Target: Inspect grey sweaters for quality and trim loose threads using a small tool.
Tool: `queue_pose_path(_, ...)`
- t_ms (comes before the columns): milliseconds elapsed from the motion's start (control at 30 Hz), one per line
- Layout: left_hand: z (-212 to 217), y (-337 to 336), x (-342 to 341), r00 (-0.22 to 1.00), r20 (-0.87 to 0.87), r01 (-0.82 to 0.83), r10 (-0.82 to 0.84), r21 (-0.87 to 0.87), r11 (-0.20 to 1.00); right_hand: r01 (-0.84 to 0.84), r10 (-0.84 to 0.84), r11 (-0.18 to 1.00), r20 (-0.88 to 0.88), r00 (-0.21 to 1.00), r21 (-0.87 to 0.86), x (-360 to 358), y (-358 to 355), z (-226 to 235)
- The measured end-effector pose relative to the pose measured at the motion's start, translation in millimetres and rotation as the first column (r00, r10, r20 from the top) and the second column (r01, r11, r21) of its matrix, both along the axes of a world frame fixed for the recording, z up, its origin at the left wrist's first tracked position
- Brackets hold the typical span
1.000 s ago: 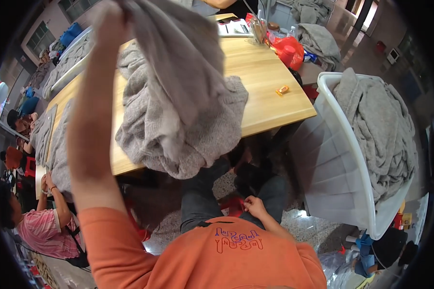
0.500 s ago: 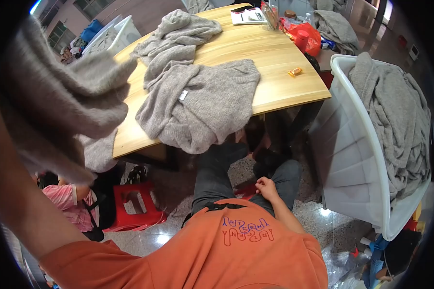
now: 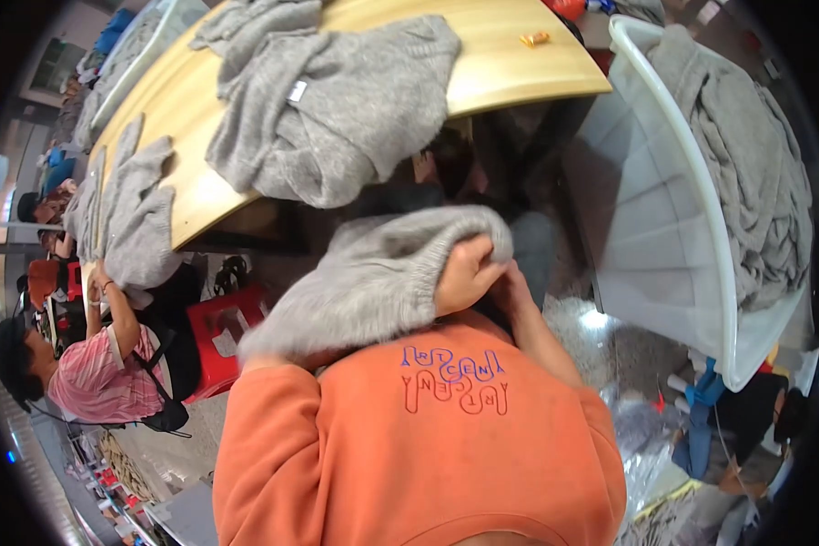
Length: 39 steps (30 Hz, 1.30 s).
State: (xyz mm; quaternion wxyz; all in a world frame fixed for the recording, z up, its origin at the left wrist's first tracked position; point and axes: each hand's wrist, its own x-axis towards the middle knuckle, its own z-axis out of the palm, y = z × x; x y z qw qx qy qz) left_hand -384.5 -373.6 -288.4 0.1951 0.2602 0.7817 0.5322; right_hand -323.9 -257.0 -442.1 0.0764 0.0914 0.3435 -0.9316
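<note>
Grey knit garment (image 3: 364,273) has been swung from the left to above the orange top (image 3: 455,455), gripped by the left hand (image 3: 464,276); the right hand (image 3: 512,288), its grip untellable, has been raised alongside, so 2-handed handling seems begun.

You are gripping a gray knit garment (image 3: 364,264) with your left hand (image 3: 465,278), close beside your right hand (image 3: 514,289), while another knit piece (image 3: 346,105) is lying on the wooden table (image 3: 510,75).

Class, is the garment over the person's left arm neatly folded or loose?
Loose: the grey knit garment is rumpled and creased, with the left hand showing past its ribbed edge.
</note>
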Motion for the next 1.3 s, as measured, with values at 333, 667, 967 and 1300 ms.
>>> queue_pose_path(333, -39.5, -69.8, -36.2, 0.983, -0.099, 0.152, -0.157, -0.050, 0.987, -0.055, -0.143, 0.754, 0.245, 0.959, 0.655, -30.5, -2.9, -29.9)
queue_pose_path(667, -97.4, -151.4, -68.3, 0.971, -0.237, -0.139, -0.013, -0.613, 0.778, -0.513, 0.324, 0.458, 0.401, 0.857, 0.726, -56.6, -55.8, 15.6)
queue_pose_path(967, -113.5, -128.5, -57.9, 0.913, -0.350, -0.071, -0.209, -0.642, 0.763, -0.364, 0.144, 0.759, 0.406, 0.903, 0.540, -60.2, -90.5, -6.0)
queue_pose_path(1300, -120.1, -85.0, -37.1, 0.939, -0.284, -0.266, 0.191, -0.251, 0.931, -0.014, -0.022, 0.984, 0.198, 0.980, 0.178, -59.9, -86.6, 10.0)
